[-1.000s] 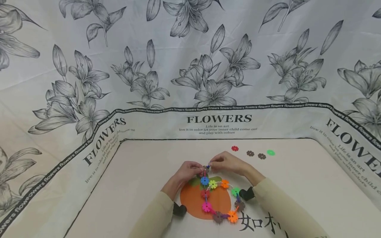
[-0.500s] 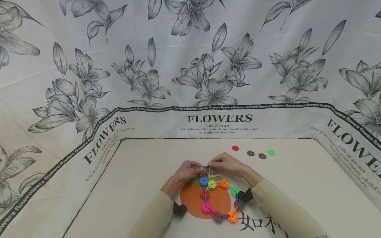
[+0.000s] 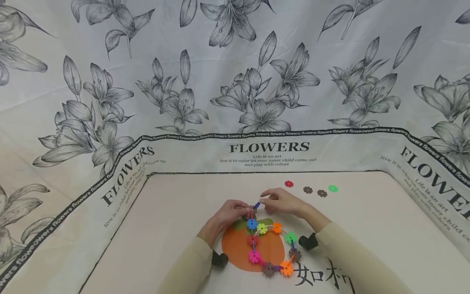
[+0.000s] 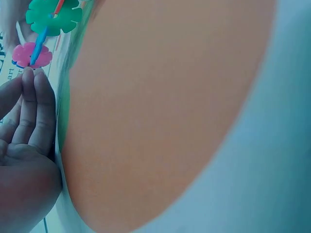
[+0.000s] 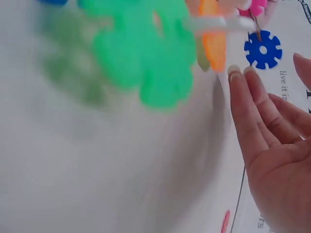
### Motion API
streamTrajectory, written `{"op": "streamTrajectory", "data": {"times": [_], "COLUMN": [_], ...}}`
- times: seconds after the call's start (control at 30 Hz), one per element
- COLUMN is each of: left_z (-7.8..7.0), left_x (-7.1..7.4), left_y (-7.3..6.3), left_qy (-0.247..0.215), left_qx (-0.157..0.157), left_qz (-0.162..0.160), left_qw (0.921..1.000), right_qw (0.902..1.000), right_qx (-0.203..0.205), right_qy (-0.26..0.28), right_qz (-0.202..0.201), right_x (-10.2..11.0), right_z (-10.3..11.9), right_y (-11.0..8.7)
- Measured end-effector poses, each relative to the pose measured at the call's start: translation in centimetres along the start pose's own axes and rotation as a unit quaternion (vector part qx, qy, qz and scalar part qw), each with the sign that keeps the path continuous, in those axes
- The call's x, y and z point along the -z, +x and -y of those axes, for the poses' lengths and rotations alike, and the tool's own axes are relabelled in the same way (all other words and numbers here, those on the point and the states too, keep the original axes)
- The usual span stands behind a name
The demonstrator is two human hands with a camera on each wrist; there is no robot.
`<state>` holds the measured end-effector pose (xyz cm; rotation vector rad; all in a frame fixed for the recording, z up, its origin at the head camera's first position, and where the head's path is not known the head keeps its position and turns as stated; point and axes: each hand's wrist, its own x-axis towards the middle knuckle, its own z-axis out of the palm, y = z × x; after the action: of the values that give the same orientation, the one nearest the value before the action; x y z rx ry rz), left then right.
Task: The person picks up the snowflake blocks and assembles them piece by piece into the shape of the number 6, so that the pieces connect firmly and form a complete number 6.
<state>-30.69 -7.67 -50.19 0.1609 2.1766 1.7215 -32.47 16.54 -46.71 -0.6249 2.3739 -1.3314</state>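
A chain of slotted plastic snowflake discs, with a blue disc [image 3: 251,224] and a pink disc [image 3: 254,256] among them, curves in a loop over the orange fruit print. My left hand [image 3: 233,210] pinches a disc near its far end; this disc [image 4: 32,55] appears pink in the left wrist view but brownish in the head view. A dark blue disc [image 5: 263,49] is joined to it at the tip. Beside that blue disc is my right hand [image 3: 280,202], fingers extended and thumb apart, gripping nothing. Whether a fingertip touches the disc is hard to tell.
Beyond my right hand lie a loose red disc [image 3: 289,184], two brown discs [image 3: 307,190] and a green disc [image 3: 333,188]. Flower-printed cloth [image 3: 264,102] rises behind the table [image 3: 176,192]. Black pieces [image 3: 307,241] sit at both wrists.
My right hand has let go of the dark blue disc, its fingers spreading and shifting slightly right. The left hand keeps its place and its pinch on the chain.
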Motion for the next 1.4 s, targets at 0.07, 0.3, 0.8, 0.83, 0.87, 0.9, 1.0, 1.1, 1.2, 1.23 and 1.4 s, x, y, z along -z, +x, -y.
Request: {"op": "streamTrajectory", "data": {"times": [0.07, 0.3, 0.8, 0.83, 0.87, 0.9, 1.0, 1.1, 1.2, 1.23, 1.4], "left_z": [0.0, 0.1, 0.4, 0.4, 0.4, 0.4, 0.4, 0.4, 0.5, 0.5, 0.4], "left_x": [0.0, 0.0, -0.1, -0.2, -0.2, -0.2, -0.2, -0.2, -0.2, -0.1, -0.1], "left_y": [0.0, 0.0, 0.0, 0.0, 0.0, 0.0, 0.0, -0.1, 0.0, 0.0, 0.0], "left_qy": [0.004, 0.002, 0.012, 0.013, 0.012, 0.013, 0.013, 0.014, 0.013, 0.013, 0.013], "left_qx": [0.008, 0.009, 0.014, 0.013, 0.012, 0.012, 0.013, 0.01, 0.006, 0.005, 0.001], "left_qz": [-0.001, -0.004, -0.005, -0.006, -0.006, -0.007, -0.007, -0.006, -0.004, -0.003, 0.0], "left_qw": [1.0, 0.9999, 0.9998, 0.9998, 0.9998, 0.9998, 0.9998, 0.9998, 0.9999, 0.9999, 0.9999], "right_qw": [0.9995, 0.9893, 0.9568, 0.9547, 0.9523, 0.9512, 0.9505, 0.9501, 0.9492, 0.9489, 0.9454], "right_qx": [-0.006, -0.003, -0.048, -0.053, -0.058, -0.064, -0.081, -0.101, -0.118, -0.122, -0.141], "right_qy": [-0.023, -0.123, -0.228, -0.229, -0.23, -0.228, -0.22, -0.213, -0.209, -0.208, -0.208], "right_qz": [-0.019, -0.078, -0.175, -0.183, -0.192, -0.198, -0.204, -0.204, -0.204, -0.204, -0.207], "right_x": [0.6, 2.6, 7.2, 7.6, 7.9, 8.2, 9.0, 9.7, 10.3, 10.5, 10.8], "right_z": [-0.1, -0.2, -4.8, -5.1, -5.5, -5.8, -6.9, -7.8, -8.4, -8.5, -8.8], "right_y": [-0.6, -3.7, -7.9, -8.1, -8.2, -8.3, -8.5, -8.4, -8.1, -8.0, -7.8]}}
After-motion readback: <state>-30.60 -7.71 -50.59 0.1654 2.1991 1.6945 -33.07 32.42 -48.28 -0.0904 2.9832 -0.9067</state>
